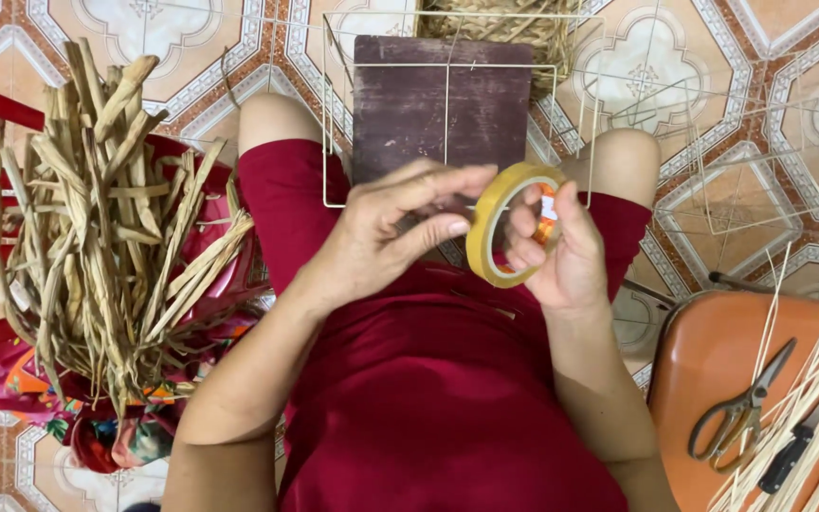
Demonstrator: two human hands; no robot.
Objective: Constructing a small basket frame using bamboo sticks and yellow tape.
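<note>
Head view looks straight down on a seated person's lap, clothed in dark red, with both hands raised over it. A roll of yellowish adhesive tape (pixel 509 225) stands on edge between them. The right hand (pixel 561 251) has its fingers pushed through the roll's core and curled about the ring, so it is closed on the tape from the inside and from behind. The left hand (pixel 386 232) comes in from the other side, its thumb and forefinger brought together at the roll's outer edge, touching the rim where the tape's surface runs; whether it pinches a loose end I cannot tell.

Just beyond the hands, resting across the knees, lies a dark brown board (pixel 438 104) with a thin wire frame (pixel 334 114) around and over it. A bundle of dried straw-coloured strips (pixel 106 237) is heaped on a red chair to the person's left. To the right stands an orange stool (pixel 713 370), carrying a pair of scissors (pixel 739 408) and thin pale reeds (pixel 817 398) that lie across it. Patterned floor tiles (pixel 713 57) spread beneath everything.
</note>
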